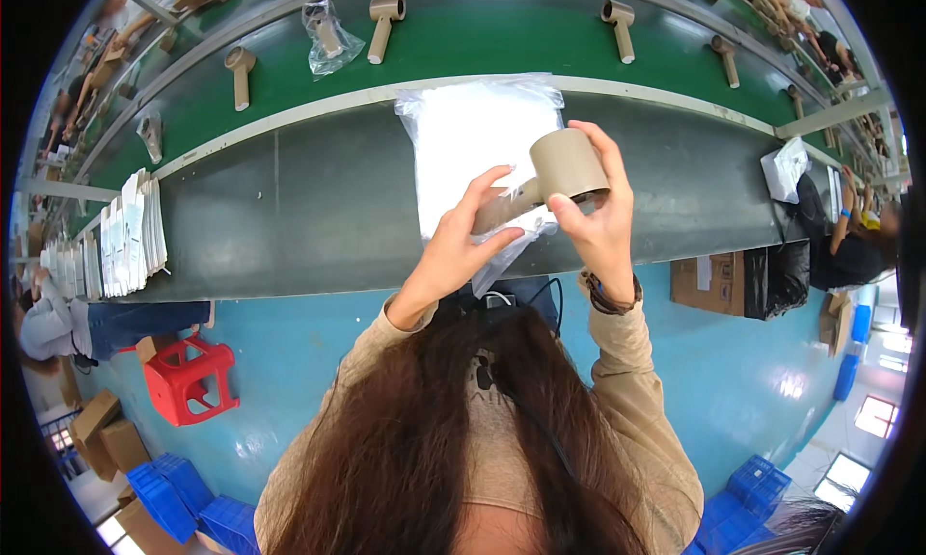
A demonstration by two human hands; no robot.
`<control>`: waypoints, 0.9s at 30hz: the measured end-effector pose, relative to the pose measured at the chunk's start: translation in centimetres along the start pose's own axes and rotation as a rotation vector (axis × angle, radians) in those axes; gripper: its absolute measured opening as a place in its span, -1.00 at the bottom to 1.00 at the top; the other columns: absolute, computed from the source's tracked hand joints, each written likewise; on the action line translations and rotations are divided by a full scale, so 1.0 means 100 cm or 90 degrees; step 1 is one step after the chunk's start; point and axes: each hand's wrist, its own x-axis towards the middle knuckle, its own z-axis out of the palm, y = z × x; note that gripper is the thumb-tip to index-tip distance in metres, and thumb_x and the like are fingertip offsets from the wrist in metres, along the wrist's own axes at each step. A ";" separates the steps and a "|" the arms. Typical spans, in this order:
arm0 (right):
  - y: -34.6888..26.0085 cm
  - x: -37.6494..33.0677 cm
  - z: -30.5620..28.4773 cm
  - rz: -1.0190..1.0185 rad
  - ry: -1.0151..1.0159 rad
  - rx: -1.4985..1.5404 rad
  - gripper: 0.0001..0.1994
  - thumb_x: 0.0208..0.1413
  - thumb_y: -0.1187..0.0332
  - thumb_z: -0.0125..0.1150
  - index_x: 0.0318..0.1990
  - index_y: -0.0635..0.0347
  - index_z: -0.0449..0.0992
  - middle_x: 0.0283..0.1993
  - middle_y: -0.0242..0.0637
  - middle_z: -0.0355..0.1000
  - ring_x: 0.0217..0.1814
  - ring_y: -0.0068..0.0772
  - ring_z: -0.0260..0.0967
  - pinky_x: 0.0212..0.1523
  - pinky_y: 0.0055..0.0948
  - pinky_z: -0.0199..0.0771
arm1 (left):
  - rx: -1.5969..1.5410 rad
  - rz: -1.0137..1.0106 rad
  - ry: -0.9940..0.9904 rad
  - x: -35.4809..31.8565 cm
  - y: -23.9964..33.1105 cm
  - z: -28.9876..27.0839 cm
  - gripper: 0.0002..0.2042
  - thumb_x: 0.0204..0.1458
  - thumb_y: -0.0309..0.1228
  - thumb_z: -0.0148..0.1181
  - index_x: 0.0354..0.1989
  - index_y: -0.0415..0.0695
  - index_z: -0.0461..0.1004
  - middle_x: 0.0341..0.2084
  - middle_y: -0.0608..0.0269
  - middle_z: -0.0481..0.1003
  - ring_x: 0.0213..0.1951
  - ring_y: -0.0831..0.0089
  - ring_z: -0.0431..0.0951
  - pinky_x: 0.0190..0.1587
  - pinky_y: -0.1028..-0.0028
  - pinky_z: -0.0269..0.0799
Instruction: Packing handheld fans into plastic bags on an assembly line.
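Observation:
A taupe hair dryer (569, 162), with a wide round head and a straight handle, is held above the bench in front of me. My right hand (603, 217) grips the head from its right side, thumb at the lower rim and fingers at the back. My left hand (458, 242) is closed around the handle, its thumb below and fingers above. Under the hair dryer lies a stack of clear plastic bags (463, 131), white-looking in the light; its near corner hangs toward the bench's front edge. Part of the handle is hidden by my left fingers.
Beyond the dark bench (338, 189) runs a green conveyor (502, 34) carrying several similar dryers, one dryer in a clear bag (326, 36). Stacked white papers or flat cartons (133, 232) stand at left. A red stool (193, 377) and a cardboard box (709, 283) are on the floor. Other people work nearby.

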 end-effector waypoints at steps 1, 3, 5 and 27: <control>0.001 0.000 0.003 -0.018 -0.003 -0.017 -0.36 -0.24 0.49 0.22 0.15 0.22 0.27 0.00 -0.21 0.34 0.00 -0.42 0.33 -0.01 -0.47 0.36 | -0.052 -0.057 0.001 0.000 0.001 0.001 -0.38 -0.03 -0.53 0.25 0.23 -0.11 0.11 -0.04 0.04 0.42 0.02 0.33 0.43 0.05 0.42 0.33; 0.000 -0.001 0.008 -0.018 -0.039 -0.074 -0.34 -0.25 0.46 0.28 0.15 0.23 0.28 -0.01 -0.19 0.36 0.01 -0.42 0.34 0.00 -0.47 0.36 | -0.054 -0.092 0.011 0.000 0.002 0.002 -0.22 -0.04 -0.55 0.25 0.32 -0.07 -0.11 -0.16 0.00 0.50 -0.13 0.29 0.53 -0.02 0.40 0.37; -0.001 -0.001 0.012 -0.014 -0.080 -0.159 -0.29 -0.27 0.40 0.41 0.17 0.23 0.31 -0.03 -0.14 0.43 0.03 -0.41 0.35 0.05 -0.44 0.33 | -0.094 -0.073 0.043 0.001 -0.003 0.008 -0.21 -0.04 -0.55 0.25 0.33 -0.06 -0.12 -0.14 0.00 0.50 -0.12 0.29 0.53 -0.01 0.40 0.36; 0.018 -0.001 0.014 -0.018 -0.135 0.214 -0.61 -0.01 0.74 0.11 -0.03 0.24 0.22 -0.26 -0.30 0.32 -0.20 -0.56 0.30 -0.20 -0.60 0.32 | -0.465 -0.202 -0.104 0.000 -0.023 0.001 -0.21 -0.11 -0.53 0.35 0.30 -0.03 0.02 0.09 0.31 0.19 0.04 0.53 0.30 0.00 0.54 0.34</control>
